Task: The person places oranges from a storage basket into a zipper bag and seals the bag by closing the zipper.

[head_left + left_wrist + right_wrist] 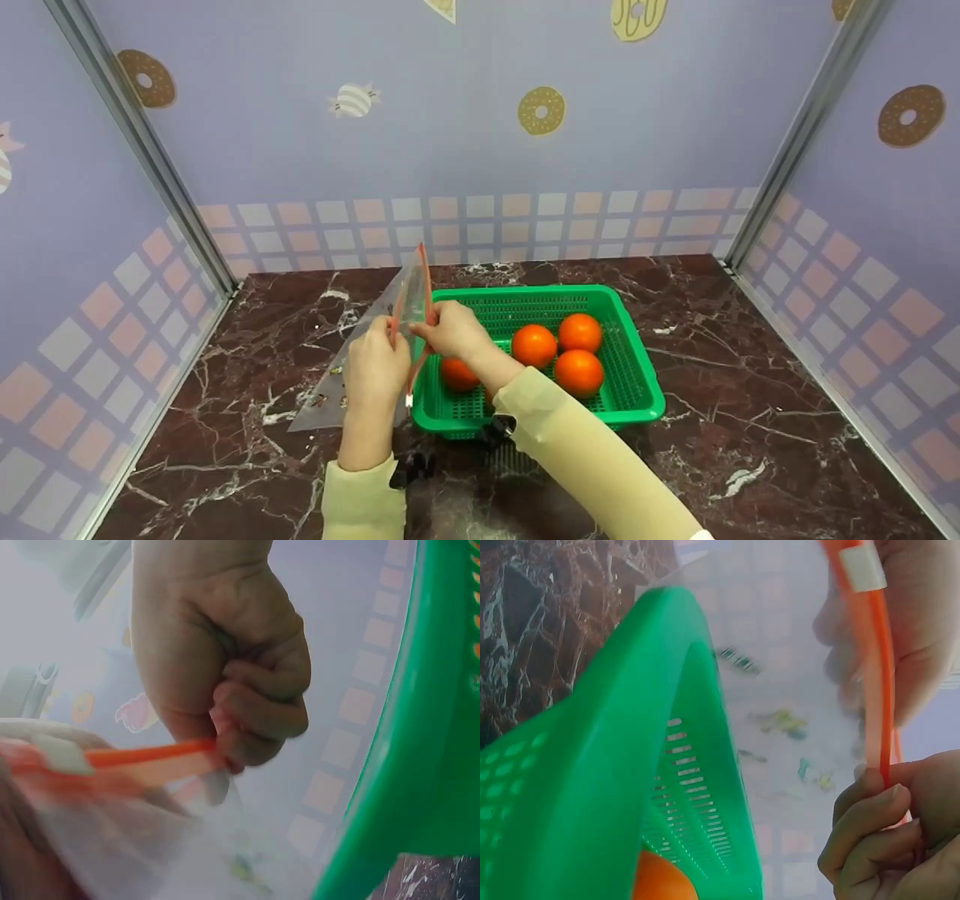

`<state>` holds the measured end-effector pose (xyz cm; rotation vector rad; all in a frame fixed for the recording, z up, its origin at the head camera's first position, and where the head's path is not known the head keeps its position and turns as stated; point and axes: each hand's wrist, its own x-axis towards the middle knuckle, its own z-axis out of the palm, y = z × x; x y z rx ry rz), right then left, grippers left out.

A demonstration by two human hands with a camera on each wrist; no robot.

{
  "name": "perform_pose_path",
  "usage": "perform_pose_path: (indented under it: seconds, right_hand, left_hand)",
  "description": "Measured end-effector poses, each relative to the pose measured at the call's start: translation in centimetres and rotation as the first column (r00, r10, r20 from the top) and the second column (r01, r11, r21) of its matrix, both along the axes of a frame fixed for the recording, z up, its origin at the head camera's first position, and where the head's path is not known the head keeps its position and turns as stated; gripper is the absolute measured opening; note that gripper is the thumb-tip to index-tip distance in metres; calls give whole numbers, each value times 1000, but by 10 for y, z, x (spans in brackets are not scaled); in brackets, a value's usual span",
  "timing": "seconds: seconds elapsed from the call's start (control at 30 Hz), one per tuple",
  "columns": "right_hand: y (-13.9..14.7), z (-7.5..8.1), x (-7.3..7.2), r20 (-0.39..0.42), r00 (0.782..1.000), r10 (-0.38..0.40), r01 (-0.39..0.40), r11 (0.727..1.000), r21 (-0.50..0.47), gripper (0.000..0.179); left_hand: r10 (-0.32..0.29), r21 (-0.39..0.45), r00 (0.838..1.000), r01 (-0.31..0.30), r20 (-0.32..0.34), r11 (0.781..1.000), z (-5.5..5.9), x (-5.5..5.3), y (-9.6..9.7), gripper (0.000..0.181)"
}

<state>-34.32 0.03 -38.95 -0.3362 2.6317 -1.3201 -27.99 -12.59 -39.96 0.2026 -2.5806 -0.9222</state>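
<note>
A clear zip bag (pixel 319 394) with an orange-red zip edge (pixel 883 682) stands tilted at the left end of the green basket (pixel 637 375). My left hand (pixel 379 367) grips the bag's left edge near its mouth. Opposite it, my right hand (pixel 454 330) pinches the other edge, its forearm crossing above the basket. The mouth is parted between the two hands. Small coloured prints mark the film, and a white slider (pixel 409 400) sits at the zip's near end. Several oranges (pixel 534 345) lie in the basket, some partly hidden by my right arm.
The basket stands on a dark red marbled table (pixel 750 420). Patterned walls (pixel 465 150) enclose the back and both sides, with metal posts (pixel 810 127) at the corners. Dark wrist-camera mounts (pixel 414 469) hang by the sleeves.
</note>
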Motion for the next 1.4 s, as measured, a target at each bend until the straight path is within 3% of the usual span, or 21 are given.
perform_pose_path:
  seconds: [0.07,0.23,0.47,0.6,0.7,0.87,0.93,1.1,1.17,1.3,1.4]
  right_hand:
    - [3,1,-1,-9,1000,-6,6,1000,15,26]
    - [12,4,-6,3,1000,-24,24,999,49,35]
    - [27,9,-16,4,999,-48,48,997,62,38]
    - [35,11,-22,28,998,-61,59,995,76,43]
    - [40,12,-24,59,997,-54,51,997,52,44]
    - [44,14,-25,65,997,-41,39,999,25,44]
    - [45,14,-25,60,997,-39,38,999,25,45]
    - [47,11,-25,67,997,-30,29,999,25,39]
    - [48,10,-25,71,997,-30,28,999,27,36]
    - [48,7,-26,64,997,-40,37,998,46,31]
    - [49,5,-25,55,998,-39,35,997,62,28]
  left_hand:
    - [53,32,993,-49,-108,998,0,1,-2,24]
    - [157,147,944,-118,-290,982,2,4,-12,23]
    - [245,255,875,-146,-417,956,11,12,-29,22]
    - [296,296,853,-177,-429,939,17,20,-37,17]
    - [322,314,852,-198,-413,929,20,25,-41,17]
    - [323,290,851,-213,-415,933,23,30,-41,15]
    - [303,281,864,-199,-402,939,24,30,-39,14]
    - [223,265,919,-138,-324,954,23,26,-34,16]
    - [203,245,926,-127,-317,961,21,23,-31,18]
    - [178,202,924,-113,-338,973,17,18,-26,18]
    - [158,203,935,-96,-318,974,16,16,-24,19]
